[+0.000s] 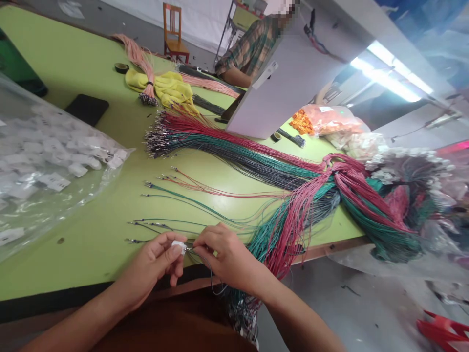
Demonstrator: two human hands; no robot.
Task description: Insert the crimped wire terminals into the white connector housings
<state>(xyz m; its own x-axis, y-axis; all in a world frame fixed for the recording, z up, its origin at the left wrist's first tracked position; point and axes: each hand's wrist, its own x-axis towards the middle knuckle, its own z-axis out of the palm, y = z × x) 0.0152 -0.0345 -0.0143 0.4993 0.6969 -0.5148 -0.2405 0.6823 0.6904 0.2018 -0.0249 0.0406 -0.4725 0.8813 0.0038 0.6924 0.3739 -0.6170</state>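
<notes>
White connector [179, 246], 1, pinched by left hand [154, 266] fingers; right hand [227, 257] fingers grip seemingly 1 wire [189, 249].

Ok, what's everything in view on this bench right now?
flat green table: one, green, beneath all
clear plastic bag of white connectors: one, clear, left
long bundle of red, green and black wires: one, centre to right edge
loose thin wires: several, green, red, dark, before hands
crumpled yellow cloth: one, yellow, far side
pink wire bundle: one, pink, on cloth
flat black pad: one, black, far left
person in checked shirt: one, far side
left hand: one, fingers pinch small white plastic connector
right hand: one, fingers pinch thin wire end at connector
</notes>
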